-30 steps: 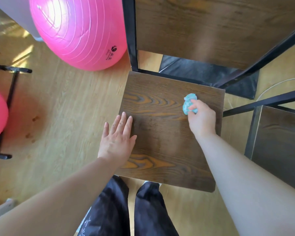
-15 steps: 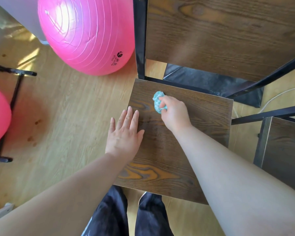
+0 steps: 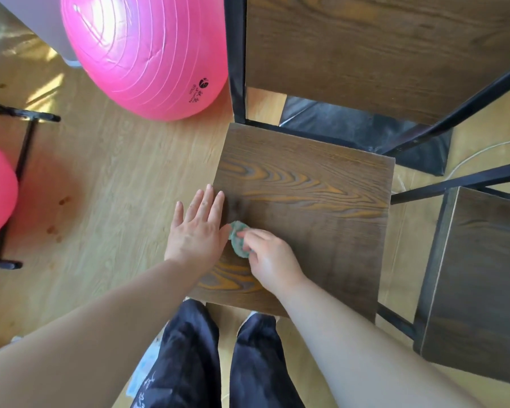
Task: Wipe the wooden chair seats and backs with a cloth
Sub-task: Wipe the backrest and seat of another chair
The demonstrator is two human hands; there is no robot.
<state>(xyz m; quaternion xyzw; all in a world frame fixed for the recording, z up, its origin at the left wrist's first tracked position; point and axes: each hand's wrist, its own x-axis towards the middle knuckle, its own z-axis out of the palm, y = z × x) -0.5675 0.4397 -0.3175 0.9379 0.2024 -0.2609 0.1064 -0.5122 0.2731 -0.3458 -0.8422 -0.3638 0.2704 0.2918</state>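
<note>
While one hand braces, the other wipes at the seat's left edge

Where the right hand [image 3: 270, 262] curls its fingers [image 3: 252, 234] round a bunched teal cloth [image 3: 237, 241], the cloth presses on the chair seat [image 3: 321, 207], touching the left hand [image 3: 196, 231]. That hand lies flat, fingers [image 3: 208, 198] straight, straddling the seat's left edge above the floor [image 3: 100, 187]. Ahead and right of the fingers, open wood runs to the chair back [image 3: 380, 48] and the right edge; a second chair [image 3: 477, 275] stands just beyond
</note>
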